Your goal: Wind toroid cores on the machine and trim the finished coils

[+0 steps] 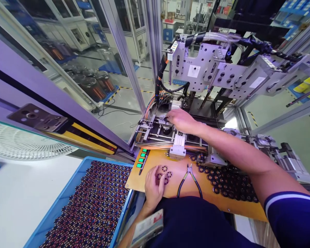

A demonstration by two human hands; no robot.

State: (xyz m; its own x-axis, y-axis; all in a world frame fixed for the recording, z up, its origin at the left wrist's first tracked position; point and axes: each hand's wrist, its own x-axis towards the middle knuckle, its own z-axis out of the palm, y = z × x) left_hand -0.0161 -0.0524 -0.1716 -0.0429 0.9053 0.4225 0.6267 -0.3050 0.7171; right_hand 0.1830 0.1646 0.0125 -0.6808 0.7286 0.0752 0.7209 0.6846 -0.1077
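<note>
My left hand (154, 186) rests on the orange-brown board (179, 186), thumb and fingers apart, beside a few small ring-shaped cores (169, 174). One ring lies partly in the gap between thumb and fingers. My right hand (182, 120) reaches across into the machine, its fingertips pinched together at a metal fixture (164, 121). Whatever those fingertips hold is too small to make out. Between my arms, near my body, lie cutting pliers (189, 170) with dark handles spread.
A blue tray (86, 162) full of small coils stands at the left. Many dark rings (229, 182) cover the board's right side. Green buttons (141, 160) line its left edge. A metal gantry (198, 65) hangs above, and a white fan (28, 141) sits far left.
</note>
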